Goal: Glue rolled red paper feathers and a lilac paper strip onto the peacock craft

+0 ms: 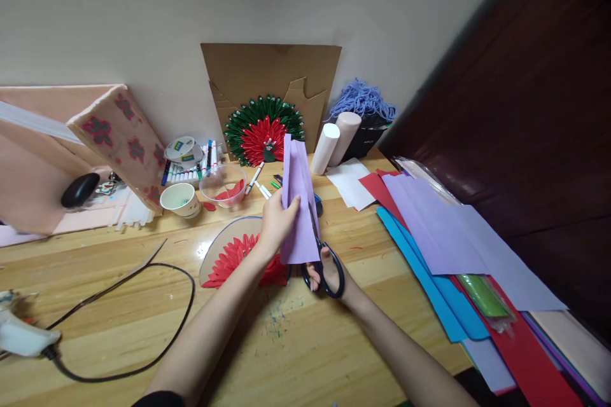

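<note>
My left hand (pixel 280 219) pinches a folded strip of purple paper (pixel 300 238) and holds it upright above the table. In my right hand (pixel 329 267) is a pair of scissors (pixel 340 280) with dark handles, my fingers through the loops. Its blades point up along the right side of the purple strip; whether they are closed on the paper I cannot tell. Under my left forearm lies a cardboard semicircle (pixel 214 248) bearing red petals (pixel 241 248), partly hidden by the arm.
A finished-looking red and green petal fan (pixel 267 127) leans against cardboard (pixel 272 63). A paper cup (pixel 181 200), a clear bowl (pixel 223 187) and markers stand behind. Coloured sheets (pixel 429 229) are stacked on the right. A glue gun (pixel 23 331) with a looped cord lies left.
</note>
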`<control>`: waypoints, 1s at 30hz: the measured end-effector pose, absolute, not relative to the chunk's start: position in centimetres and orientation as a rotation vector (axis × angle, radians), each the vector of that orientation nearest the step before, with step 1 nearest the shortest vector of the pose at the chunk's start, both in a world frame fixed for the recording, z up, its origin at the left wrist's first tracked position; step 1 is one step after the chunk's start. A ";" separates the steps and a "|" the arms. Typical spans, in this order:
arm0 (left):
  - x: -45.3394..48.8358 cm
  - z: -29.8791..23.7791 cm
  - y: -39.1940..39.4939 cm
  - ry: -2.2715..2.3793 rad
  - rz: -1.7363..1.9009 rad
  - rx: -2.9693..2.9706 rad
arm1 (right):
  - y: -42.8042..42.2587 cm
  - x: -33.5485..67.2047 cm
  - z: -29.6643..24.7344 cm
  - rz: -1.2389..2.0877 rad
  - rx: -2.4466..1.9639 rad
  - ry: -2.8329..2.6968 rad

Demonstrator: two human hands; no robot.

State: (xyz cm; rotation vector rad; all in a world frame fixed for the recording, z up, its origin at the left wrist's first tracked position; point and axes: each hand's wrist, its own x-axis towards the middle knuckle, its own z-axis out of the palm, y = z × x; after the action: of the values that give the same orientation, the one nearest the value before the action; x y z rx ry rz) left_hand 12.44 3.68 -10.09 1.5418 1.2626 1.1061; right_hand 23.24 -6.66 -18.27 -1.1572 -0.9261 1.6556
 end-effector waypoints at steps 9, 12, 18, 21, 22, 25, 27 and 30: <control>12.4 -9.5 3.6 1.273 1.087 1.588 | -7.3 23.6 -15.9 1.621 -1.067 -1.145; 12.5 -9.2 3.3 1.247 1.085 1.609 | -7.3 23.6 -15.5 1.605 -1.068 -1.162; 12.6 -8.9 3.1 1.204 1.122 1.575 | -7.1 23.7 -15.6 1.597 -1.045 -1.169; 12.6 -8.8 2.9 1.203 1.109 1.573 | -6.9 23.8 -15.1 1.614 -1.010 -1.181; 12.7 -8.7 2.9 1.201 1.102 1.576 | -6.8 23.8 -14.9 1.612 -1.001 -1.192; 12.8 -8.7 2.7 1.197 1.090 1.582 | -6.7 23.9 -14.6 1.567 -1.010 -1.222; 12.9 -8.7 2.7 1.201 1.090 1.580 | -6.7 23.9 -14.9 1.529 -1.052 -1.216; 12.9 -8.8 2.7 1.196 1.100 1.568 | -6.8 23.9 -15.7 1.501 -1.133 -1.169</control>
State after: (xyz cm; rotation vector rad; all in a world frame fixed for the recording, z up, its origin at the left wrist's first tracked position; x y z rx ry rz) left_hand 12.88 2.72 -8.82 1.5683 1.1958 1.1004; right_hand 23.92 -6.76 -15.72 -1.1327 -1.1686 1.5008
